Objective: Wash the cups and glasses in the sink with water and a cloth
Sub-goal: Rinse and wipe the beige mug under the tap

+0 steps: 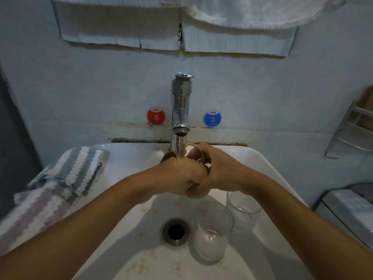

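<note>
While water runs from the tap [180, 110] onto it, a tan cup [190, 152] sits in both hands over the back of the sink [262, 164], right under the spout. The left hand [181, 174] wraps around the cup's body, with fingers curled tight. The right hand [214, 168] curls around the other side, with fingers hooked by the handle loop. Most of the cup is hidden by the hands, so I cannot tell which way its mouth points.

Wet cups are slippery. If the cup slips, it could fall into the sink bowl. Two clear glasses stand down there: one glass [212, 231] just beside the drain [176, 231], and another glass [243, 211] near the right wall of the bowl. A falling cup could hit them and break them, or chip itself.

The water could also bounce off the cup and splash over the sink's edge.

The striped cloth [66, 174] lies on the left edge of the sink, with part hanging off. It is not in use yet. A bump from an arm could knock it down.
</note>
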Motion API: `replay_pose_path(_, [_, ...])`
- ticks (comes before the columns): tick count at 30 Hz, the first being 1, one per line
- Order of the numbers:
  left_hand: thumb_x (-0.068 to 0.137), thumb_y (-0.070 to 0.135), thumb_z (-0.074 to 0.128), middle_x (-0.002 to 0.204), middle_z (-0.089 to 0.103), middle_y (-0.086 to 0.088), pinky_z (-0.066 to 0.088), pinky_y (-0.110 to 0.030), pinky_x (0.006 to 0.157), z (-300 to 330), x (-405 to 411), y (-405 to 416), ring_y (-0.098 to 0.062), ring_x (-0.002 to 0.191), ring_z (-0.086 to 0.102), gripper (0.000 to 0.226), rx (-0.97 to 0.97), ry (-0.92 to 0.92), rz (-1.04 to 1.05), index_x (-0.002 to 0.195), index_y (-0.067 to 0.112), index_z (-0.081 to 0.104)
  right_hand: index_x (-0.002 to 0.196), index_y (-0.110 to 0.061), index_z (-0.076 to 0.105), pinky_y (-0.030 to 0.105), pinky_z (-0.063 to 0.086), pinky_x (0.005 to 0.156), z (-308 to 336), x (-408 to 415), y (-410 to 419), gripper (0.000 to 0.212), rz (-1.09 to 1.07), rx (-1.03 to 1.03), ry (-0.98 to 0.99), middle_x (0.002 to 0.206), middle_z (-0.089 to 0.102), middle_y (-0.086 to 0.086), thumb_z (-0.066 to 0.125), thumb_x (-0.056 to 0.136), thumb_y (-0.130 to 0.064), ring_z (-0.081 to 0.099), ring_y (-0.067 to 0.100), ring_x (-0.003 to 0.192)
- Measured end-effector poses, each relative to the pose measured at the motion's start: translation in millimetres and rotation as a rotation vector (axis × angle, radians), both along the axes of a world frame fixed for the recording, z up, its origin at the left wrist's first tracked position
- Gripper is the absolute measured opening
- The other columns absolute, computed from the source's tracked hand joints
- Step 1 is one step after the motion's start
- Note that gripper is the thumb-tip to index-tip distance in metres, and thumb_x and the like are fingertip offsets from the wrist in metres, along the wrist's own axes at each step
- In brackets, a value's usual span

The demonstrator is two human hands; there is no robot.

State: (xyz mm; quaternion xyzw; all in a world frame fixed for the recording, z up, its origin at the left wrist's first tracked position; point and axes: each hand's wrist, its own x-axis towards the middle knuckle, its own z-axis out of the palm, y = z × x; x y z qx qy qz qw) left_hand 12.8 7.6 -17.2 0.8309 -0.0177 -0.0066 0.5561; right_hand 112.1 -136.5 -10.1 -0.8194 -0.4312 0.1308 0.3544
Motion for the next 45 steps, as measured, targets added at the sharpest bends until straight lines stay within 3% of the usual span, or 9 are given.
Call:
replay_pose_path(3, [0.091, 0.014, 0.065, 0.084, 0.063, 0.016, 0.053, -0.013, 0.064, 5, 10, 1, 0.001, 0.074, 0.064, 0.024, -0.011, -0.039, 0.041, 0.083, 0.036, 0.062, 0.112, -0.03, 0.051, 0.025, 0.059, 0.08, 2, 3, -4, 0.075, -0.055, 0.025, 0.014, 0.11, 0.061, -0.013, 0.096, 0.054, -0.017, 0.063, 0.013, 0.097])
replay_pose_path(5, [0.086, 0.022, 0.072, 0.092, 0.064, 0.012, 0.052, -0.011, 0.06, 1, 9, 5, 0.0, 0.077, 0.065, 0.02, 0.031, -0.107, 0.072, 0.096, 0.032, 0.058, 0.112, -0.028, 0.05, 0.032, 0.06, 0.085, 4, 2, -5, 0.075, -0.072, 0.044, 0.04, 0.111, 0.06, -0.01, 0.096, 0.054, -0.015, 0.063, 0.016, 0.099])
replay_pose_path(11, [0.084, 0.031, 0.06, 0.092, 0.07, -0.009, 0.059, -0.043, 0.083, -4, 13, -2, -0.023, 0.09, 0.068, 0.029, 0.059, -0.154, 0.029, 0.101, 0.01, 0.071, 0.108, -0.024, 0.051, 0.027, 0.06, 0.078, 3, -1, -3, 0.075, -0.062, 0.074, -0.018, 0.106, 0.063, -0.009, 0.097, 0.051, -0.012, 0.065, 0.011, 0.092])
replay_pose_path(19, [0.085, 0.026, 0.071, 0.085, 0.069, -0.009, 0.061, -0.041, 0.072, -9, 16, -4, -0.02, 0.078, 0.069, 0.022, 0.069, -0.286, 0.23, 0.097, 0.008, 0.068, 0.11, -0.023, 0.051, 0.03, 0.06, 0.082, 3, 6, -4, 0.069, -0.087, 0.038, -0.004, 0.106, 0.062, -0.008, 0.094, 0.058, -0.015, 0.064, 0.016, 0.093])
replay_pose_path(24, [0.092, 0.018, 0.061, 0.077, 0.069, 0.003, 0.056, -0.052, 0.084, 0, 14, -4, -0.018, 0.08, 0.067, 0.017, 0.152, -0.218, 0.111, 0.078, 0.018, 0.071, 0.109, -0.024, 0.05, 0.032, 0.061, 0.081, 2, 1, -1, 0.072, -0.065, 0.069, -0.009, 0.106, 0.062, -0.009, 0.095, 0.055, -0.011, 0.064, 0.016, 0.094])
replay_pose_path(29, [0.096, 0.009, 0.055, 0.134, 0.056, -0.015, 0.026, -0.038, 0.104, 11, 5, -1, -0.03, 0.125, 0.046, 0.033, 0.426, -0.004, -0.059, 0.128, 0.004, 0.058, 0.104, -0.033, 0.047, 0.026, 0.058, 0.081, 2, -3, 2, 0.068, -0.028, 0.048, -0.015, 0.108, 0.061, -0.011, 0.094, 0.059, -0.012, 0.062, 0.015, 0.094])
replay_pose_path(34, [0.09, 0.016, 0.064, 0.083, 0.07, 0.0, 0.058, -0.035, 0.077, 10, 3, -3, -0.01, 0.078, 0.067, 0.008, 0.108, -0.194, 0.094, 0.087, 0.013, 0.072, 0.109, -0.023, 0.051, 0.032, 0.059, 0.085, 3, 2, -3, 0.066, -0.064, 0.056, 0.004, 0.107, 0.062, -0.008, 0.092, 0.06, -0.009, 0.063, 0.019, 0.097])
replay_pose_path(40, [0.099, 0.038, 0.05, 0.081, 0.066, 0.004, 0.055, -0.018, 0.062, 11, 2, -11, -0.002, 0.07, 0.064, 0.024, 0.056, -0.194, 0.211, 0.083, 0.025, 0.062, 0.113, -0.023, 0.048, 0.034, 0.061, 0.083, 4, -4, 1, 0.074, -0.091, 0.087, 0.026, 0.109, 0.061, -0.006, 0.095, 0.057, -0.019, 0.064, 0.018, 0.095])
replay_pose_path(45, [0.097, 0.011, 0.055, 0.073, 0.065, -0.005, 0.054, -0.031, 0.063, 13, 3, -2, -0.007, 0.064, 0.06, 0.025, 0.148, -0.306, 0.072, 0.077, 0.006, 0.068, 0.119, -0.024, 0.048, 0.026, 0.059, 0.08, 10, 0, -4, 0.066, -0.036, 0.05, 0.026, 0.113, 0.059, -0.008, 0.089, 0.068, -0.015, 0.062, 0.017, 0.099])
